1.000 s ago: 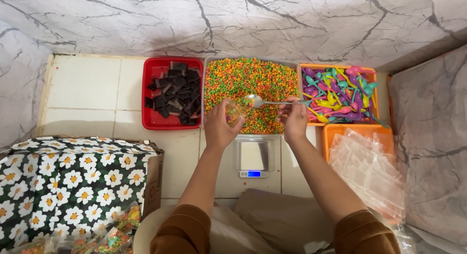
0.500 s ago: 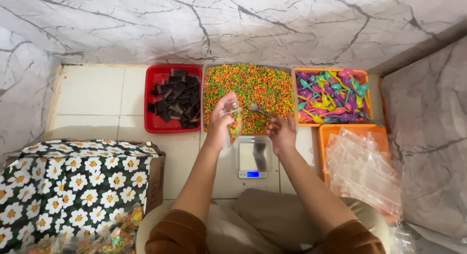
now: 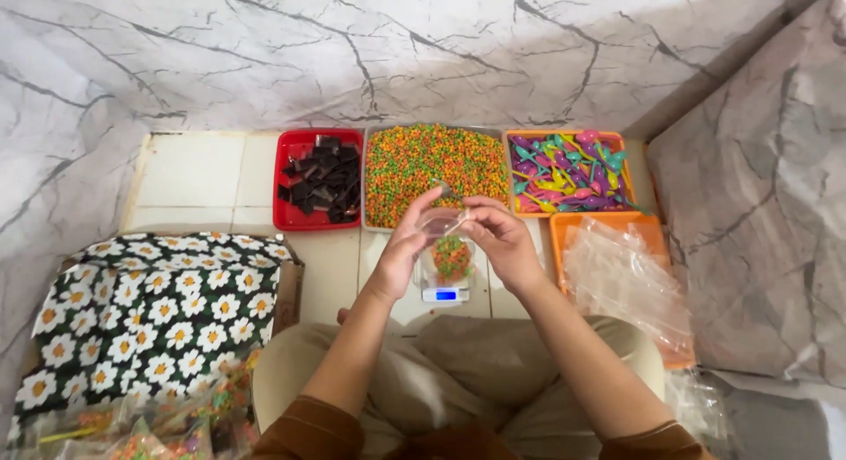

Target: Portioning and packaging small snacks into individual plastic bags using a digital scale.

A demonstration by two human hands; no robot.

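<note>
My left hand holds a small clear plastic bag partly filled with small orange and green candies, just above a small digital scale. My right hand grips a spoon at the bag's mouth. Beyond both hands lies a tray heaped with orange and green candies. A red tray of dark chocolate pieces sits to its left. An orange tray of coloured plastic spoons sits to its right.
An orange tray with a pile of clear plastic bags is at the right. A box covered in black daisy-print cloth stands at the left, with filled candy bags in front of it. Marble walls enclose the white tiled floor.
Both hands drew back from the candy tray toward me. The bag now hangs over the scale, with the spoon at its mouth.
</note>
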